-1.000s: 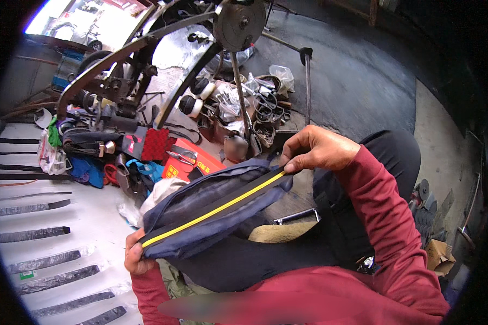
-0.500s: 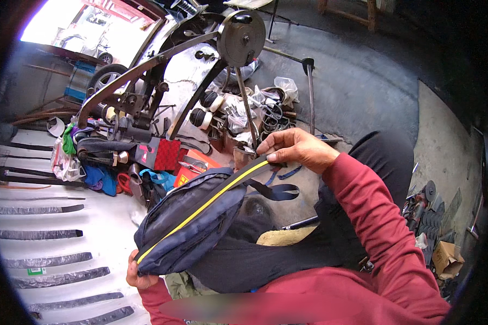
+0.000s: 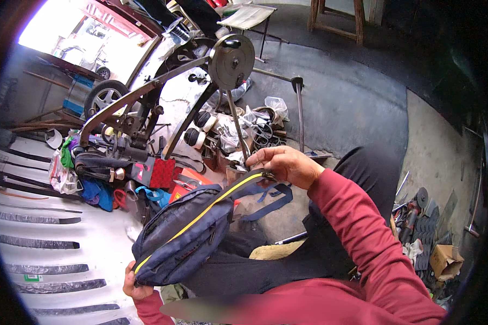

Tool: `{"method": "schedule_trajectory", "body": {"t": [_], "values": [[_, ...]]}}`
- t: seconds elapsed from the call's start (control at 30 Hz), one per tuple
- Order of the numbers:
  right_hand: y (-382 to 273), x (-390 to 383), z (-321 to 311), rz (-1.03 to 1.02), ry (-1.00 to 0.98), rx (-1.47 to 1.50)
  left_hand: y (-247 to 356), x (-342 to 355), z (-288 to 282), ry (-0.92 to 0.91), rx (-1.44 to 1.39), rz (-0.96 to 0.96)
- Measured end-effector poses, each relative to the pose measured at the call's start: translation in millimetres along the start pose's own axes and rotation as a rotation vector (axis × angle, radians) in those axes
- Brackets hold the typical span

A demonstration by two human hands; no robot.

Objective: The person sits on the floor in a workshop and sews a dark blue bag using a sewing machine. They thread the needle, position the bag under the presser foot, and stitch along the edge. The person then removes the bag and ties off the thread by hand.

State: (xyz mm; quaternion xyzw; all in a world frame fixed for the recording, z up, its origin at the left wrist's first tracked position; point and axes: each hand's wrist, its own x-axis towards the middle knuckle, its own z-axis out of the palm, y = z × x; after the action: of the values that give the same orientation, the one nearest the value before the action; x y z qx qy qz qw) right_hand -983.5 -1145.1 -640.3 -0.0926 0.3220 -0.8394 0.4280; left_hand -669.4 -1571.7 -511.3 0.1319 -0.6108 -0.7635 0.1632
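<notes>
Starting at eight o'clock with black strips (image 3: 51,245) in rows on a white surface, then up to ten o'clock for a spoked wheel (image 3: 106,100). Down at seven o'clock, gripping the lower end of a navy bag (image 3: 198,244) with the left hand (image 3: 137,284), nearly closed on the edge, with the fingertips underneath too hidden to tell. Over at nine o'clock, past a red square (image 3: 162,173). Slanting with the bag from seven o'clock almost to the middle, above the lap, with a yellow zip (image 3: 194,221) along its upper side. Up at twelve o'clock, to a round metal disc (image 3: 231,62) on a machine. Toward five o'clock, to a blue strap (image 3: 271,207) and, lower, a yellowish pad (image 3: 276,250). Just off the middle toward three o'clock, pinching the bag's upper end between thumb and forefinger of the right hand (image 3: 290,165), with the other fingers loosely curled. Ending far out at four o'clock, with a cardboard box (image 3: 446,261)
</notes>
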Motion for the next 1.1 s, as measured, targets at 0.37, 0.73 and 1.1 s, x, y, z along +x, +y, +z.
{"method": "schedule_trajectory", "body": {"t": [0.37, 0.73, 1.1], "values": [[-5, -10, 6, -0.164, 0.077, 0.007, -2, 0, 12, 0.068, 0.005, -0.014], [0, -5, 1, -0.180, 0.193, 0.084, -5, 1, 18, 0.076, 0.008, 0.005], [13, 1, -12, -0.163, 0.442, 0.019, -12, 1, 23, 0.085, -0.070, 0.023]]}}
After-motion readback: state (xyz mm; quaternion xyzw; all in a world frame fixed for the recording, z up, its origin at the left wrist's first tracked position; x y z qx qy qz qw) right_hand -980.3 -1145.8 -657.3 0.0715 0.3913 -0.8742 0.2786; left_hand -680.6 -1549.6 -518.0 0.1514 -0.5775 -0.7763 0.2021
